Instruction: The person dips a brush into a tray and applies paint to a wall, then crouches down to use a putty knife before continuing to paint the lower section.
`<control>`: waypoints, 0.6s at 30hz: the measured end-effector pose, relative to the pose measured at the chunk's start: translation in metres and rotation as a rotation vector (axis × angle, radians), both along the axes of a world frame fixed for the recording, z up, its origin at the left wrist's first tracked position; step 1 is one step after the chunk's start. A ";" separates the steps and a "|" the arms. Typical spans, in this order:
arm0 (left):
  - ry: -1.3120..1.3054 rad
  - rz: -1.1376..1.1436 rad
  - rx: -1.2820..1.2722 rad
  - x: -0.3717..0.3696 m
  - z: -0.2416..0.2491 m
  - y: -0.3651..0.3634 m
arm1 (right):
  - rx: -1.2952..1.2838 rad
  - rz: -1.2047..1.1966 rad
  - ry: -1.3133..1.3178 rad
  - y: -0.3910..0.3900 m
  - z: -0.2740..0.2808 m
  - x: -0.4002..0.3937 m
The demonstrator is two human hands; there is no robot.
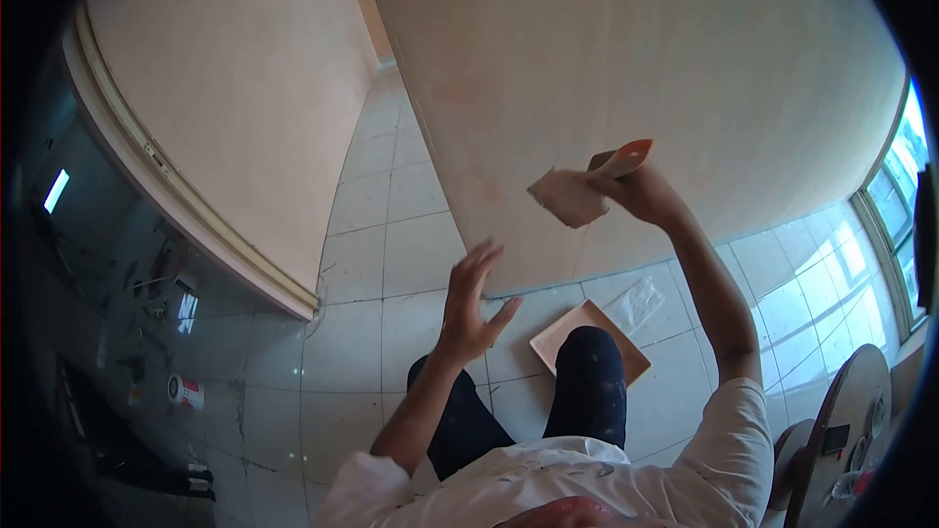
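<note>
My right hand (636,191) is closed around a wide paint brush (572,198) with an orange-tipped handle. The pale, broad end of the brush points left, in front of the beige wall (509,88). Something dark shows beside the handle, too small to make out. My left hand (476,303) is raised over the tiled floor near the wall's lower corner, fingers apart and holding nothing. Below, an orange-pink tray (636,362) lies on the floor, partly hidden behind my right knee.
A clear plastic bag (638,303) lies by the tray. At the right stand a round table (827,450) with small items and a window (885,205). A doorway edge (196,196) curves along the left, with a white bucket (186,392) beyond it.
</note>
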State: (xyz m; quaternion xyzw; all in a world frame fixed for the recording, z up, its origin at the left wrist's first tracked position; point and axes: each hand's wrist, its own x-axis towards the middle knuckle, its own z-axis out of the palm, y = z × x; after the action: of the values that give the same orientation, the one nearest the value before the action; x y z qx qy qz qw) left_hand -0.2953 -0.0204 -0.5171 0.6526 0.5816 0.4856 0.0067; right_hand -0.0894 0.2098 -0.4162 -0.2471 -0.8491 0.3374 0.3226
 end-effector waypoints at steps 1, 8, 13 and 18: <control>0.057 -0.009 0.048 0.006 0.027 0.018 | 0.056 0.064 -0.066 -0.010 -0.008 -0.007; 0.321 -0.304 -0.173 -0.004 0.022 0.094 | 0.299 0.174 -0.265 -0.053 -0.047 -0.001; 0.410 -0.381 -0.196 -0.004 0.025 0.104 | 0.356 -0.039 0.000 -0.070 -0.073 0.020; 0.931 -0.102 0.366 -0.041 0.142 0.124 | -0.383 -0.472 0.411 -0.123 -0.197 0.064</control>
State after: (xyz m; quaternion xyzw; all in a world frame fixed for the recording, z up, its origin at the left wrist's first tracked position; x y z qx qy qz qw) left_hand -0.3363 0.1034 -0.3748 0.8181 0.3955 0.2362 -0.3441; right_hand -0.0253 0.0870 -0.6129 -0.4194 -0.6077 0.4489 0.5033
